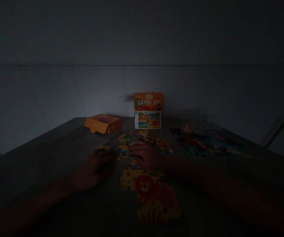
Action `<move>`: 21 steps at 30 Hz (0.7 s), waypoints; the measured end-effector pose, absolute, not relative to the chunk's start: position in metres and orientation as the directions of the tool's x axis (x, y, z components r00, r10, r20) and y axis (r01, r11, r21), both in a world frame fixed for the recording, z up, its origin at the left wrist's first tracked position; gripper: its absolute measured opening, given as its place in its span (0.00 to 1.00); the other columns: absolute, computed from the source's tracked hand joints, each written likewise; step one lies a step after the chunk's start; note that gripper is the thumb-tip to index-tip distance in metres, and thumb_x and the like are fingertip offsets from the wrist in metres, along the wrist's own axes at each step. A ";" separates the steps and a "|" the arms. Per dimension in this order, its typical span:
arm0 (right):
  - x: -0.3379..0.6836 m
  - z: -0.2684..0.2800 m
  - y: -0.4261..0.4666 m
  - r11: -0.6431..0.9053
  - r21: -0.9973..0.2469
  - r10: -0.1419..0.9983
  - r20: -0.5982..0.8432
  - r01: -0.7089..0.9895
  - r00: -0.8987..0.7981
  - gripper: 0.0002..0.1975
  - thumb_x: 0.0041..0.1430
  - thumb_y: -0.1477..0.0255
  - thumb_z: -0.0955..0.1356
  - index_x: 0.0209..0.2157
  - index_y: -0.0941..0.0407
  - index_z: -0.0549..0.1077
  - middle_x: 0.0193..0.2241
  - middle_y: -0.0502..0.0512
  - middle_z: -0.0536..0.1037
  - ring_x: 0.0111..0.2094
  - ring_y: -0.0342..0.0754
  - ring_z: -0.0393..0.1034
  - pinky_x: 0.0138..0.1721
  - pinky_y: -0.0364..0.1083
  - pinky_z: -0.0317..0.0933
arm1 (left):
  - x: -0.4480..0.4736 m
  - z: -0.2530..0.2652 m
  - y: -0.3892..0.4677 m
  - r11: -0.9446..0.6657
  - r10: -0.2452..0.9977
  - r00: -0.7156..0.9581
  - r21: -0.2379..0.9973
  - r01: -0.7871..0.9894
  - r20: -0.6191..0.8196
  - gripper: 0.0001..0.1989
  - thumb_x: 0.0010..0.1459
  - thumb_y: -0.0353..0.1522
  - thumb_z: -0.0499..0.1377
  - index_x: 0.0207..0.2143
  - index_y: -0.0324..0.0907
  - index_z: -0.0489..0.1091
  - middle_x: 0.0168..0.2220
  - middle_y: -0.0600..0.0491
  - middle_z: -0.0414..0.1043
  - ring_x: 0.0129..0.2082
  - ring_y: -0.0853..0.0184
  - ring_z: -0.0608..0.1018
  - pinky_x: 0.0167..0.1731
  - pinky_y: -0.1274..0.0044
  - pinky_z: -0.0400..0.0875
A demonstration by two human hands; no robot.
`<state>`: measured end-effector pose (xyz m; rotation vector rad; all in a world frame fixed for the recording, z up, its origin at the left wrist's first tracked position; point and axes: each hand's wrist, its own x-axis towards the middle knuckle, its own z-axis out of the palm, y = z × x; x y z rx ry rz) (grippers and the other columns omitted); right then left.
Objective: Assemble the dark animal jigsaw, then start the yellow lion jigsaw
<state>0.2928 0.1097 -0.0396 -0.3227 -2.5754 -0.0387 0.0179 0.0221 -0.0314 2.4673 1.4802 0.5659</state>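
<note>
The scene is very dark. A partly joined jigsaw puzzle [156, 197] with a red-maned lion lies close to me on the table. Loose puzzle pieces [123, 149] form a heap just beyond it. My left hand [94, 168] rests at the left of the heap, fingers stretched out and apart, near a few pieces [104, 147]. From the right, my right hand [148, 154] reaches over the heap with its fingers extended onto or just above the pieces; some are covered by it. I see nothing held in either hand, though the undersides of the fingers are hidden.
An orange "LEVEL UP!" box [148, 98] stands against the wall, with a picture card [148, 119] leaning on its front. Another orange box [103, 122] lies open at the back left. At right, a colourful assembled picture [211, 143] lies beside a clear plastic bag [198, 121].
</note>
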 end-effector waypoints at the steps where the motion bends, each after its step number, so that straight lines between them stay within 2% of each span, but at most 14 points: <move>1: 0.293 -0.039 0.110 0.973 -0.040 0.215 0.523 0.228 -0.825 0.09 0.62 0.81 0.66 0.42 0.61 0.76 0.41 0.58 0.78 0.43 0.52 0.68 0.49 0.50 0.60 | 0.018 -0.031 0.022 -0.475 0.880 0.421 0.377 0.795 0.220 0.24 0.61 0.37 0.57 0.60 0.50 0.69 0.62 0.49 0.65 0.63 0.49 0.61 0.60 0.52 0.60; 8: 0.294 -0.036 0.106 0.972 -0.024 0.211 0.534 0.236 -0.819 0.13 0.61 0.81 0.64 0.46 0.60 0.75 0.46 0.60 0.77 0.45 0.53 0.68 0.50 0.51 0.60 | 0.012 -0.036 0.023 -0.506 0.861 0.387 0.469 0.724 0.331 0.25 0.60 0.37 0.59 0.60 0.51 0.67 0.62 0.49 0.63 0.63 0.51 0.63 0.61 0.56 0.61; 13: 0.295 -0.036 0.107 0.981 -0.025 0.171 0.569 0.192 -0.805 0.16 0.59 0.81 0.64 0.48 0.60 0.74 0.48 0.60 0.76 0.47 0.53 0.68 0.51 0.52 0.61 | 0.015 -0.029 0.019 -0.534 0.841 0.372 0.488 0.690 0.394 0.28 0.58 0.36 0.59 0.62 0.53 0.65 0.61 0.49 0.65 0.61 0.52 0.66 0.60 0.56 0.64; 18: 0.295 -0.037 0.108 0.985 -0.006 0.145 0.576 0.173 -0.804 0.16 0.59 0.81 0.64 0.47 0.60 0.75 0.47 0.60 0.77 0.46 0.53 0.68 0.50 0.52 0.62 | 0.020 -0.023 0.014 -0.514 0.854 0.339 0.540 0.666 0.395 0.29 0.58 0.35 0.59 0.63 0.50 0.63 0.60 0.47 0.65 0.60 0.52 0.68 0.60 0.57 0.66; 21: 0.295 -0.037 0.108 0.984 0.014 0.137 0.565 0.176 -0.814 0.13 0.59 0.82 0.64 0.43 0.60 0.76 0.45 0.60 0.77 0.45 0.53 0.68 0.50 0.52 0.62 | 0.021 -0.023 0.013 -0.498 0.864 0.327 0.552 0.669 0.383 0.29 0.58 0.35 0.59 0.63 0.50 0.63 0.59 0.46 0.66 0.59 0.52 0.68 0.59 0.57 0.66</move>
